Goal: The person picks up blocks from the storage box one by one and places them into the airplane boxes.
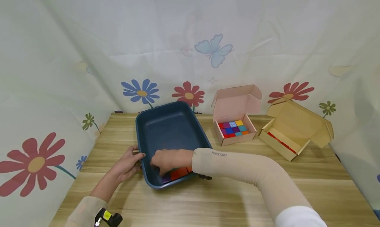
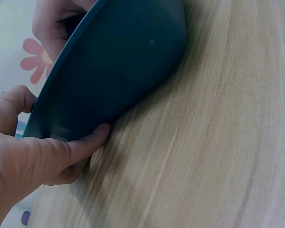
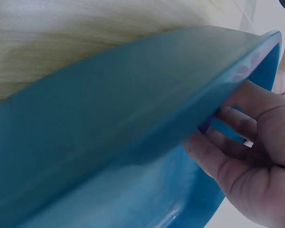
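Observation:
A dark blue rectangular tub [image 1: 166, 131] stands on the wooden table. My left hand [image 1: 127, 164] holds its left wall, the thumb at the rim and other fingers low on the outside, as the left wrist view [image 2: 42, 156] shows. Inside the tub, near its front left corner, my right hand [image 1: 169, 159] reaches down. In the right wrist view, the fingers of that hand [image 3: 256, 147] pinch a purple block [image 3: 207, 123], mostly hidden by fingers and rim. Along the tub's near wall lie a purple block [image 1: 166, 178] and red-orange blocks [image 1: 179, 173], partly covered by my right arm.
Right of the tub, an open pink cardboard box [image 1: 224, 141] holds several coloured blocks in rows. Farther right stands an open yellow box [image 1: 277, 149] with a red strip inside. A flower-patterned cloth [image 1: 166, 55] hangs behind the table [image 1: 184, 207].

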{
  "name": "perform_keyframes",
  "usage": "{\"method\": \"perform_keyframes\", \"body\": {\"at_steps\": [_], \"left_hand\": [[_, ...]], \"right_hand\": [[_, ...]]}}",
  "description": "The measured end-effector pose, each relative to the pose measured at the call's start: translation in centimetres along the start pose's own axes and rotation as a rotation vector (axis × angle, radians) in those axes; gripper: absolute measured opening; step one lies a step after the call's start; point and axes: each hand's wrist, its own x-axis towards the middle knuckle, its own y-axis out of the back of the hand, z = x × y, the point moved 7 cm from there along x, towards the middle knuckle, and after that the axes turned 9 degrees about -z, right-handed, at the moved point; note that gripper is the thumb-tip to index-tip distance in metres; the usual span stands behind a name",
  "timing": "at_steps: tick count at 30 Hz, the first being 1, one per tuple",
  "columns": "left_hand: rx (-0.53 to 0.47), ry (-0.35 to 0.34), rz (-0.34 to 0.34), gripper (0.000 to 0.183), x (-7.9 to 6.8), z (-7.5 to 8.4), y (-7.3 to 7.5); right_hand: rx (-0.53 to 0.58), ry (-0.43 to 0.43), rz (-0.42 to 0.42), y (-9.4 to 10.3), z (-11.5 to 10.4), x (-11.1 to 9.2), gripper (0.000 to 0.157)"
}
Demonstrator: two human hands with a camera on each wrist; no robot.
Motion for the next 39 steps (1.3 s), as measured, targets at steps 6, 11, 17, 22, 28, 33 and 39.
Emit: {"method": "perform_keyframes", "body": {"at_steps": [6, 11, 17, 22, 28, 33, 39], "left_hand": [[-0.001, 0.008, 0.005, 0.058, 0.0, -0.1, 0.1], [0.0, -0.007, -0.007, 0.058, 0.2, 0.1, 0.0], [-0.007, -0.004, -0.003, 0.058, 0.3, 0.2, -0.2], [-0.006, -0.01, -0.001, 0.057, 0.2, 0.2, -0.1], [-0.003, -0.003, 0.002, 0.057, 0.0, 0.1, -0.1], [0.004, 0.009, 0.011, 0.057, 0.0, 0.3, -0.1], [-0.004, -0.002, 0.012, 0.057, 0.0, 0.2, 0.1]], "right_hand": [[-0.084, 0.018, -0.058, -0.2, -0.1, 0.1, 0.019], [-0.109, 0.01, -0.115, 0.0, 0.1, 0.2, 0.028], [-0.103, -0.011, -0.137, 0.2, 0.6, 0.2, 0.028], [-0.085, 0.001, -0.098, 0.5, 0.7, -0.3, 0.017], [-0.103, 0.024, -0.052, 1.9, 1.2, -1.9, 0.015], [-0.111, 0.024, -0.045, 3.4, 1.7, -4.0, 0.019], [-0.148, 0.008, -0.044, 4.7, 2.7, -6.5, 0.019]]}}
